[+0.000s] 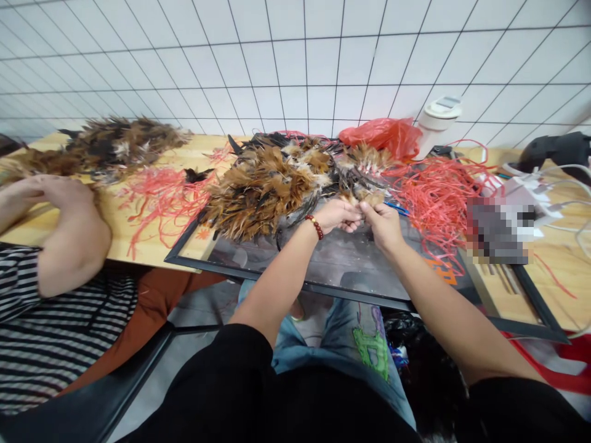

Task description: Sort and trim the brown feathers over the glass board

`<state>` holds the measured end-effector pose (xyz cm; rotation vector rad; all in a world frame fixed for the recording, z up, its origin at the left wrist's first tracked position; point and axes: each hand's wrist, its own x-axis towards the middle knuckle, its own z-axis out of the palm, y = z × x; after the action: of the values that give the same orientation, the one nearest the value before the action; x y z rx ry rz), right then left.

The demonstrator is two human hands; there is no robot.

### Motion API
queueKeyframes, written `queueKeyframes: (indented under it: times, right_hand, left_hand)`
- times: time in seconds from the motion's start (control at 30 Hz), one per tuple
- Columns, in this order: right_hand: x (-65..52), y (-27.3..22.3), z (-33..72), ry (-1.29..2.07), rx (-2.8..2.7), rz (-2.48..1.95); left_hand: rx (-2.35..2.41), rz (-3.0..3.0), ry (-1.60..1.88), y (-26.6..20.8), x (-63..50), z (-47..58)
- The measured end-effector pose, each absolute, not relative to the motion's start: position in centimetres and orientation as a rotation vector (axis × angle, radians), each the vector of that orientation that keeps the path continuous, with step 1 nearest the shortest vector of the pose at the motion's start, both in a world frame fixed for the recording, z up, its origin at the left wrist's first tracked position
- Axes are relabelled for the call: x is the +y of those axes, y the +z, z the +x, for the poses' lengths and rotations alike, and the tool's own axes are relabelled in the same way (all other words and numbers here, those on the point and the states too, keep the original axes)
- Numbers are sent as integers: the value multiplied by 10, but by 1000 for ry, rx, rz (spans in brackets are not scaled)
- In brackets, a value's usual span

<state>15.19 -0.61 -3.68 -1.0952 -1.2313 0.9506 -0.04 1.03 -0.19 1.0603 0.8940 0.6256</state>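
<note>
My left hand (340,215), with a dark red bead bracelet at the wrist, is closed with its fingertips pinched. My right hand (385,224) meets it, thumb and forefinger pressed together. Between them is a small tuft of pale brown feathers (369,197), partly hidden by the fingers. Just left of my hands lies a large heap of brown and black feathers (263,191). Beyond the hands are more pale feathers (367,157). A blue pen-like stick (397,209) lies by my right hand. Both hands are above a dark framed board (332,264).
Tangled red plastic strips (438,197) lie at right, with more strips (166,194) at left. Behind are a red plastic bag (383,135) and a white cup (436,126). White cables (566,191) cross the right side. A co-worker's arm (74,221) rests at left near another feather pile (124,141).
</note>
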Motion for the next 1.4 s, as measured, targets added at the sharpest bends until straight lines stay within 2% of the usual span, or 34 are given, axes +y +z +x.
queueKeyframes:
  times: [0.17,0.47,0.73,1.0,1.13,1.4]
  right_hand:
    - [-2,-36,149,1004,-1102,-1079]
    - [4,-41,150,945,-1200,-1092]
    - [13,-47,164,603,-1400,-1117]
    - [15,-53,159,357,-1745,-1418]
    - [14,-51,160,389,-1719,-1469]
    - [20,-54,165,622,-1413,-1264]
  left_hand:
    - [789,1009,650,-4,11,-6]
    - [866,1059,617,-5,12,-1]
    - [785,680,1179,2,16,-4]
    - [820,508,1336,1,19,-3]
    - [847,472,1356,3,18,-2]
    - [851,496,1367,5,17,-3]
